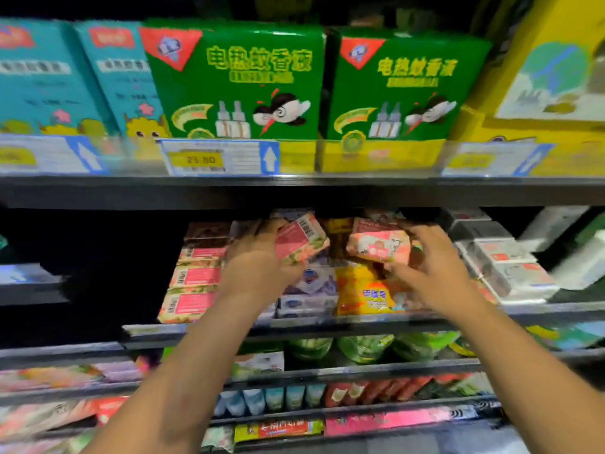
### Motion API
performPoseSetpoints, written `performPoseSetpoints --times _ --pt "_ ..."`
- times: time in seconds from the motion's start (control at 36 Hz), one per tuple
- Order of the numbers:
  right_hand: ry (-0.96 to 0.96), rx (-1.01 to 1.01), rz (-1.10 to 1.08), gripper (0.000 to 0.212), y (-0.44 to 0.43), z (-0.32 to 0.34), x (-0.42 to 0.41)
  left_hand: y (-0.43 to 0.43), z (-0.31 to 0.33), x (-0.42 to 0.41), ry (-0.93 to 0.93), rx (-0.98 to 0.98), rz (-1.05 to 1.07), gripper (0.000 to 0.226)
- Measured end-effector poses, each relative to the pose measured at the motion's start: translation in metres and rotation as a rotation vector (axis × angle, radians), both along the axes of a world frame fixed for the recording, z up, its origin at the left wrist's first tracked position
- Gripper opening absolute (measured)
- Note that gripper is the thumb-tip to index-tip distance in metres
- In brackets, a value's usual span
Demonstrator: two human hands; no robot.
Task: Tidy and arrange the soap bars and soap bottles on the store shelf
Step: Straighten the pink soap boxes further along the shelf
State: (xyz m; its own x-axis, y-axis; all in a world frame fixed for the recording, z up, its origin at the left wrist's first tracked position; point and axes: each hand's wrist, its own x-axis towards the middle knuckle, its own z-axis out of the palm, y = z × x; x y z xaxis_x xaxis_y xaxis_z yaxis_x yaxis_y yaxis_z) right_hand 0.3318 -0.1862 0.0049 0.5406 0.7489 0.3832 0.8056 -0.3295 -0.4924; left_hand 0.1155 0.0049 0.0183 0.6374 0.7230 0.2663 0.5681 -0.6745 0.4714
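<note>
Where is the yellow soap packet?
In the head view, the yellow soap packet lies at the front of the middle shelf, just under the pink soap bar that the right hand holds, with a purple-and-white soap pack on its left.

left green box (235, 80): "电热蚊香液" | right green box (406, 86): same "电热蚊香液" | yellow price tag (196, 158) below left green box: "23.80"

A green box (235, 83) and its twin (402, 90) stand upper middle, teal boxes (42, 77) upper left, a yellow box (537, 24) upper right, a price tag (203, 158) below.
</note>
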Motion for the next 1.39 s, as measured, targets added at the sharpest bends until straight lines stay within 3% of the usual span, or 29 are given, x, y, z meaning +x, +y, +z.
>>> performPoseSetpoints --times 0.08,0.19,0.31,0.44,0.58,0.75,0.92,1.03,1.17,1.28,1.39 --pt "0.008 0.037 0.013 0.065 -0.038 0.004 0.032 -0.024 0.006 0.037 -0.050 0.016 -0.078 0.062" --pt "-0.048 0.022 -0.026 0.067 -0.085 0.000 0.079 -0.058 0.004 0.092 -0.002 -0.038 -0.145 0.067" --pt "-0.051 0.028 -0.049 0.067 -0.124 -0.002 0.112 -0.092 -0.004 0.142 -0.086 -0.065 -0.157 0.068" --pt "-0.026 0.026 -0.028 0.057 -0.162 -0.003 0.144 -0.126 -0.009 0.202 -0.047 -0.073 -0.195 0.072" --pt "-0.007 0.068 -0.037 0.061 -0.182 -0.009 0.163 -0.144 -0.013 0.241 0.056 -0.028 -0.233 0.071" --pt "0.038 0.121 -0.079 0.056 -0.190 -0.012 0.172 -0.155 -0.030 0.258 0.194 0.013 -0.268 0.074" --pt "0.151 0.111 -0.145 0.065 -0.195 -0.020 0.182 -0.155 -0.049 0.271 0.378 -0.021 -0.359 0.071" --pt "0.201 0.112 -0.146 0.067 -0.193 -0.019 0.185 -0.151 -0.042 0.272 0.451 -0.037 -0.412 0.047" --pt "0.220 0.085 -0.139 0.066 -0.178 -0.013 0.188 -0.146 -0.050 0.258 0.732 0.183 -0.425 0.057" --pt "0.136 0.078 -0.055 0.066 -0.153 -0.013 0.192 -0.131 -0.041 0.242 0.520 0.043 -0.209 0.069" --pt "0.043 -0.036 0.028 0.068 -0.120 -0.017 0.195 -0.124 -0.045 0.235 0.565 -0.007 -0.143 0.066"
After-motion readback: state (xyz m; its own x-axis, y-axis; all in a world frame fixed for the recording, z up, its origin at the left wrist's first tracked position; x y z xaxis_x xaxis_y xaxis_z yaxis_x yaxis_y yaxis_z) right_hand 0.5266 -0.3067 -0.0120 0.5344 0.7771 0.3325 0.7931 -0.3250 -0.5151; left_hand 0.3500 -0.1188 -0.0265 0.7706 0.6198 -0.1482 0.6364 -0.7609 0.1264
